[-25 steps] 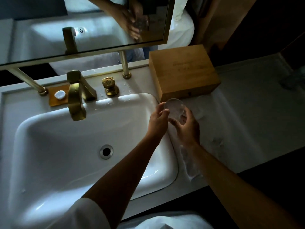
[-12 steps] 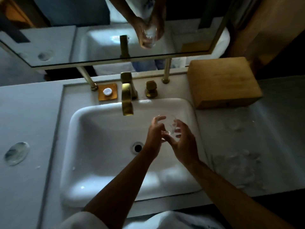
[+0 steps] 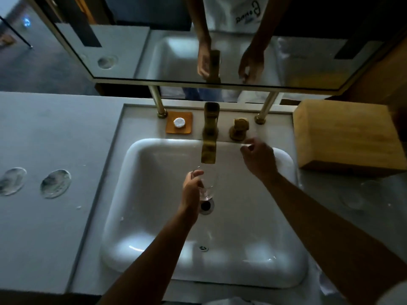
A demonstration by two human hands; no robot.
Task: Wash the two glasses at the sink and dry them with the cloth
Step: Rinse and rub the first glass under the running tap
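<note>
My left hand point(image 3: 191, 190) grips a clear glass point(image 3: 207, 187) upright inside the white sink point(image 3: 154, 216), directly under the brass faucet spout point(image 3: 208, 150) and above the drain point(image 3: 207, 205). No water stream is visible. My right hand point(image 3: 258, 158) holds nothing; its loosely curled fingers hover just below the brass faucet handle point(image 3: 239, 128). A second clear glass point(image 3: 361, 194) shows faintly on the dim counter to the right of the sink. It seems to rest on a pale cloth point(image 3: 326, 190), which my right forearm partly hides.
A wooden box point(image 3: 348, 137) stands at the back right beside the sink. A small orange dish with a white soap point(image 3: 179, 123) sits left of the faucet. Two round marks point(image 3: 55, 183) lie on the left counter. A mirror point(image 3: 198, 51) hangs above.
The glass moved left from the sink's right rim to under the spout. My right hand let go of it and rose toward the faucet handle. My view shifted left.
</note>
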